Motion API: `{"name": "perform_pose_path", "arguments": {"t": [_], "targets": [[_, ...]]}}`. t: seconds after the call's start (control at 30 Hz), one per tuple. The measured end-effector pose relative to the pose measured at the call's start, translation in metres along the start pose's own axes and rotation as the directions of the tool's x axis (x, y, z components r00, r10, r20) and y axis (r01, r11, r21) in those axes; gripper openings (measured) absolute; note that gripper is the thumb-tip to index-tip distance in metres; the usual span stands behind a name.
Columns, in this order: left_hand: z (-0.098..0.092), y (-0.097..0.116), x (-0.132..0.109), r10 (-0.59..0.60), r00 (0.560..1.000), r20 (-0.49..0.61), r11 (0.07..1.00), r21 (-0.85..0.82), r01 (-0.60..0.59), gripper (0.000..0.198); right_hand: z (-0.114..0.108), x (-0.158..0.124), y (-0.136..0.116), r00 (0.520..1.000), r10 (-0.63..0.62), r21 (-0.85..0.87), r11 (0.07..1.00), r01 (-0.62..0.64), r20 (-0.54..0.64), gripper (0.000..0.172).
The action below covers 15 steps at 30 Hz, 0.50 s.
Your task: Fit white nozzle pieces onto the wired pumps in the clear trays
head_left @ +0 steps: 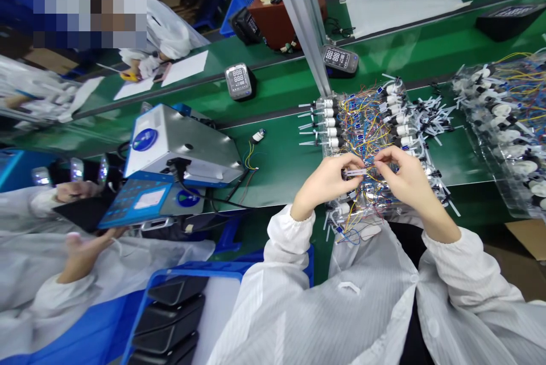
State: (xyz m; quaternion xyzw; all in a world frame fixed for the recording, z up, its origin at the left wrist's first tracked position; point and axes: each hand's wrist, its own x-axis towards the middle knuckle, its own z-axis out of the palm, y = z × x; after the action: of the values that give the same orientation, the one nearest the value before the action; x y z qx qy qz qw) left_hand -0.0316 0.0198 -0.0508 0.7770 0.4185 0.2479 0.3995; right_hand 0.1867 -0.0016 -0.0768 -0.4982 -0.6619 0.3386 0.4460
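Contact is happening at the centre of my view: the left hand [326,183] is pinching a small white tube [355,172] by its nine o'clock end, while the right hand [405,178] is closing thumb and forefinger on thin yellow wires [375,167] at the tube's three o'clock end. Both hands are hovering over a clear tray [330,149] of white pump parts and tangled coloured leads, which is lying on the green bench [281,166]. I am also seeing a grey metal machine [183,143] sitting at nine o'clock from that tray and a second tray [503,126] lying at three o'clock.
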Motion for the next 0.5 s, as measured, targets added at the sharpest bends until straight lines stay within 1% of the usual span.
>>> {"name": "perform_pose_path", "arguments": {"t": [0.1,0.17,0.2,0.3,0.4,0.5], "targets": [[-0.0023,-0.0031,-0.0005,-0.035,0.994,-0.102,0.998,-0.063,0.029,0.026,0.0014,-0.0001,0.0001,1.0,0.015,0.017,1.0,-0.015,0.003,0.005],[-0.0035,-0.0051,0.0008,-0.052,0.986,-0.158,0.997,-0.061,0.043,0.025,0.0018,-0.0001,0.0001,1.0,0.022,0.023,0.999,-0.023,0.013,0.005],[-0.0039,-0.0056,0.0017,-0.055,0.984,-0.168,0.998,-0.044,0.049,0.022,0.0018,-0.0001,0.0002,1.0,0.024,0.024,0.999,-0.024,0.017,0.005],[-0.0037,-0.0052,0.0047,-0.042,0.992,-0.117,0.998,0.033,0.046,0.014,0.002,-0.0002,0.0006,1.0,0.027,0.022,0.999,-0.028,0.015,0.004],[-0.0018,-0.0033,0.0068,-0.022,0.998,-0.059,0.996,0.084,0.027,0.016,0.0022,-0.0006,0.0011,0.999,0.05,0.043,0.998,-0.05,0.015,0.005],[0.0006,-0.0025,0.0073,-0.029,0.997,-0.078,0.996,0.086,0.035,0.019,0.0024,-0.0012,0.0004,0.996,0.087,0.071,0.994,-0.089,0.03,0.007]]}}
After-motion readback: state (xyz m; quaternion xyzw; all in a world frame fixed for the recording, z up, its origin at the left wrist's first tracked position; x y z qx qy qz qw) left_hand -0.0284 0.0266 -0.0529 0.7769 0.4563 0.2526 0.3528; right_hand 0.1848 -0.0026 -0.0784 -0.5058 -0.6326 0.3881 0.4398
